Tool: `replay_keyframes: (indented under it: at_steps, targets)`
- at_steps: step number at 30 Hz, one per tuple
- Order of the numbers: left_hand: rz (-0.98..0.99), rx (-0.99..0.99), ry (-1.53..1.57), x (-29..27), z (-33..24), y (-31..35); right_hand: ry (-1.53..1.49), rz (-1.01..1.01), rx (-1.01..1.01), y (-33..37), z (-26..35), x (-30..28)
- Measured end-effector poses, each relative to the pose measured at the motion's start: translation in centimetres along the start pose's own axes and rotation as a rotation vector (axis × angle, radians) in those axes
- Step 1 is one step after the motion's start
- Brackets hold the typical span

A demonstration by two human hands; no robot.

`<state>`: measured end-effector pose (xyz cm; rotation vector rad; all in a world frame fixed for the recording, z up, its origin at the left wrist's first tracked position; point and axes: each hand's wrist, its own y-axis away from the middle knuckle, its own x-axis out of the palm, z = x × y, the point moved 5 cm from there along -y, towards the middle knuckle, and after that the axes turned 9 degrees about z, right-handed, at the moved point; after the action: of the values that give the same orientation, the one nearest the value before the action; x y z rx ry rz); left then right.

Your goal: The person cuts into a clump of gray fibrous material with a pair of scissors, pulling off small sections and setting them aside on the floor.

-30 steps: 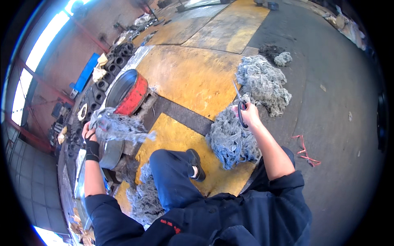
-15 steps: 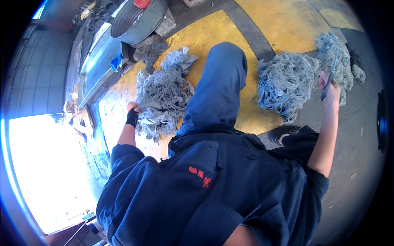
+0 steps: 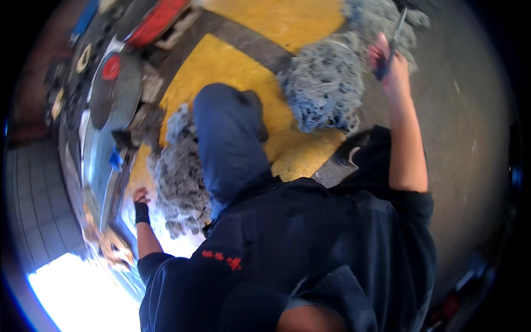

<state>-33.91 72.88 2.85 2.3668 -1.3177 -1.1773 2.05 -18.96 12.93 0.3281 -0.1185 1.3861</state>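
My right hand point(image 3: 391, 65) grips a bladed cutting tool point(image 3: 396, 37) with a dark handle. Its narrow metal blade points up and away from me; blur hides whether it is a knife or scissors. Beside that hand lies a tangled heap of grey-blue yarn waste point(image 3: 326, 83), with a second yarn heap point(image 3: 379, 25) behind it. At the left, my left hand point(image 3: 141, 195), with a black band on its wrist, appears empty, its fingers loosely apart. It hovers beside a grey heap of fibre waste point(image 3: 182, 185), which lies against my left leg.
The floor point(image 3: 185, 74) is painted yellow with dark stripes. Along the left stand a round metal tub point(image 3: 117, 86) with something red in it and a metal-edged bench point(image 3: 102, 160) with a blue cloth point(image 3: 115, 159). A red-sided round container point(image 3: 157, 22) stands farther off.
The whole view has swung, so the heaps and my knee appear farther left. My left hand has come away from the grey heap and loosened. My right hand still holds the cutting tool.
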Motion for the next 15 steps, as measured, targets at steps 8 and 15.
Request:
replay_keyframes:
  at_steps: [8, 15]
  targets:
    - [0.437, 0.851, -0.203, 37.8, -47.4, 6.9, -0.718, -0.218, -0.033, -1.9, 0.5, -6.6]
    - [0.671, 0.950, -0.972, 72.2, -40.4, 10.0, -0.782, -0.228, 0.039, -2.8, 1.4, -8.0]
